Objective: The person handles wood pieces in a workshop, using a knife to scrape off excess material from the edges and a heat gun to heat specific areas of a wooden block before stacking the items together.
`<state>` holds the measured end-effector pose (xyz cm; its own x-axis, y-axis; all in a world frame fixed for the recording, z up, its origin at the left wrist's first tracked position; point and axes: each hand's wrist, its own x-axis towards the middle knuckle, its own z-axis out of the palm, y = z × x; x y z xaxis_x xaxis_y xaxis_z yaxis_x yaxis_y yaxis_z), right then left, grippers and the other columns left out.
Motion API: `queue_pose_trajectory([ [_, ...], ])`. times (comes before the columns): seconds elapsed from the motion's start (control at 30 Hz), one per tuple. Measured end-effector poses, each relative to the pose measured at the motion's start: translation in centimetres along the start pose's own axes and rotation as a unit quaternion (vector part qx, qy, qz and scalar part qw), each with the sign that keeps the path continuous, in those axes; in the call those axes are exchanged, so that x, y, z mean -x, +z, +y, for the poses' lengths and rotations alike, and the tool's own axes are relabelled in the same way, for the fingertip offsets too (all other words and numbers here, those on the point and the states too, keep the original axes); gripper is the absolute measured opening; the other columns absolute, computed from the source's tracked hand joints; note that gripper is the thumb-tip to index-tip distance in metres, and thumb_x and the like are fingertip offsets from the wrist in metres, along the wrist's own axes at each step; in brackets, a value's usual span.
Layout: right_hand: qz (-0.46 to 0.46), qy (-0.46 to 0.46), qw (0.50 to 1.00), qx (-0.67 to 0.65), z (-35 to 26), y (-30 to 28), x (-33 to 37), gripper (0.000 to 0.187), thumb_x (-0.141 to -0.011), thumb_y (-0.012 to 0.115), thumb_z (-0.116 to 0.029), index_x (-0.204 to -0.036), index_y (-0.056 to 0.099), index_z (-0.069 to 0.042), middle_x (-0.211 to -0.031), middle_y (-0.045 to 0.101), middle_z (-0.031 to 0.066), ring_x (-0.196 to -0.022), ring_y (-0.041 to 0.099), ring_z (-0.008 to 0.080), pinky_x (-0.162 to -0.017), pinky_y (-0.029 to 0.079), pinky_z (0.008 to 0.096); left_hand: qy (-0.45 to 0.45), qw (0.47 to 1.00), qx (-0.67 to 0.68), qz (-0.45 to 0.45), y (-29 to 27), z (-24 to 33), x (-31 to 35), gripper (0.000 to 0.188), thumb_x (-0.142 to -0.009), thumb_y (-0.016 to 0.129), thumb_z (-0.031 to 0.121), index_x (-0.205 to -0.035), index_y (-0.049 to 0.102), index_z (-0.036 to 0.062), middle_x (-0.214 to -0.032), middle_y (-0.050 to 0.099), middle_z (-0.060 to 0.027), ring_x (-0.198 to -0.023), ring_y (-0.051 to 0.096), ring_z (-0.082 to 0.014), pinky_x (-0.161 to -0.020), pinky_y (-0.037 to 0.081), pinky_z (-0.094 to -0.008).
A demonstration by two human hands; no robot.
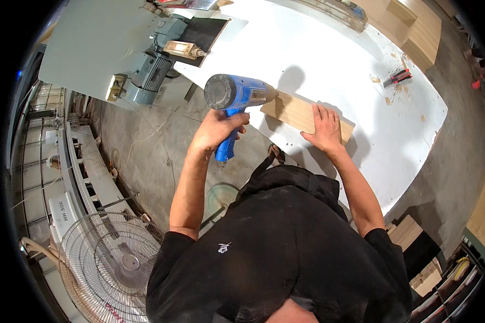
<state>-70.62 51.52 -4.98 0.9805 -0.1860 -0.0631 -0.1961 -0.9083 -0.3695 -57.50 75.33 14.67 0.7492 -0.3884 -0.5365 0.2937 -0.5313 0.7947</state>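
My left hand (220, 128) is wrapped round the grip of a blue heat gun (243, 92) with a dark round back end. Its nozzle points right, over the left end of a short, light wooden board (292, 112). Whether the nozzle touches the wood I cannot tell. The board lies flat on a white tabletop (334, 64), by the edge nearest me. On its right part rests my right hand (325, 128), palm down with the fingers stretched out and the thumb apart, gripping nothing.
A red and black hand tool (397, 78) lies among wood scraps at the tabletop's right. Left of the table stands a grey motor (152, 72) by a grey panel (91, 48). A wire-caged fan (129, 264) is at the lower left. Cables trail over the concrete floor (140, 134).
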Motion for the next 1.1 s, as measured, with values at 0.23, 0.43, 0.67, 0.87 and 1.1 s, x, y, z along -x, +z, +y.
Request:
queue_pose_trajectory([
  [0.23,0.018,-0.017,1.0,-0.014,-0.1,0.0,0.0,0.098,-0.069,0.076,-0.045,-0.144,0.032,0.001,-0.139,0.041,0.0182,-0.129,0.037,0.0357,-0.114,0.02,0.0481,-0.018,1.0,-0.006,-0.002,0.0,0.1,0.4,0.032,-0.08,0.073,0.021,-0.101,0.065,-0.0009,-0.084,0.065,-0.006,-0.069,0.061,-0.0125,-0.056,0.051,-0.0282],
  [0.43,0.01,-0.014,0.999,-0.029,-0.5,-1.0,0.1,0.105,-0.068,0.078,-0.049,-0.143,0.029,0.006,-0.143,0.038,0.0215,-0.134,0.033,0.0355,-0.117,0.014,0.0501,-0.004,1.0,-0.025,-0.01,0.4,0.7,0.9,0.033,-0.082,0.072,0.021,-0.104,0.063,-0.0011,-0.083,0.065,-0.0063,-0.068,0.061,-0.0126,-0.057,0.051,-0.0279],
  [0.67,0.04,0.0,0.996,-0.08,-1.9,-2.8,-0.3,0.106,-0.07,0.077,-0.052,-0.143,0.029,0.007,-0.143,0.038,0.025,-0.135,0.033,0.037,-0.117,0.016,0.0504,0.01,0.999,-0.033,-0.006,0.9,0.3,1.0,0.035,-0.082,0.071,0.022,-0.108,0.062,-0.0005,-0.082,0.065,-0.0063,-0.069,0.061,-0.0127,-0.058,0.051,-0.0282],
  [0.87,0.109,-0.04,0.956,-0.269,-5.3,-7.1,-1.3,0.103,-0.069,0.08,-0.051,-0.142,0.033,0.005,-0.142,0.039,0.0252,-0.134,0.035,0.037,-0.111,0.029,0.0478,0.063,0.994,-0.084,-0.001,1.2,0.0,0.9,0.033,-0.083,0.069,0.023,-0.105,0.065,-0.001,-0.074,0.065,-0.0074,-0.065,0.062,-0.0133,-0.059,0.052,-0.0294],
  [1.1,0.184,-0.183,0.908,-0.328,-12.1,-13.6,-2.7,0.106,-0.061,0.086,-0.048,-0.141,0.037,0.001,-0.134,0.047,0.021,-0.127,0.043,0.0364,-0.109,0.032,0.0465,0.06,0.994,-0.089,-0.014,1.5,-1.3,0.2,0.027,-0.08,0.068,0.017,-0.098,0.067,-0.002,-0.073,0.066,-0.01,-0.066,0.064,-0.0159,-0.059,0.052,-0.0318],
])
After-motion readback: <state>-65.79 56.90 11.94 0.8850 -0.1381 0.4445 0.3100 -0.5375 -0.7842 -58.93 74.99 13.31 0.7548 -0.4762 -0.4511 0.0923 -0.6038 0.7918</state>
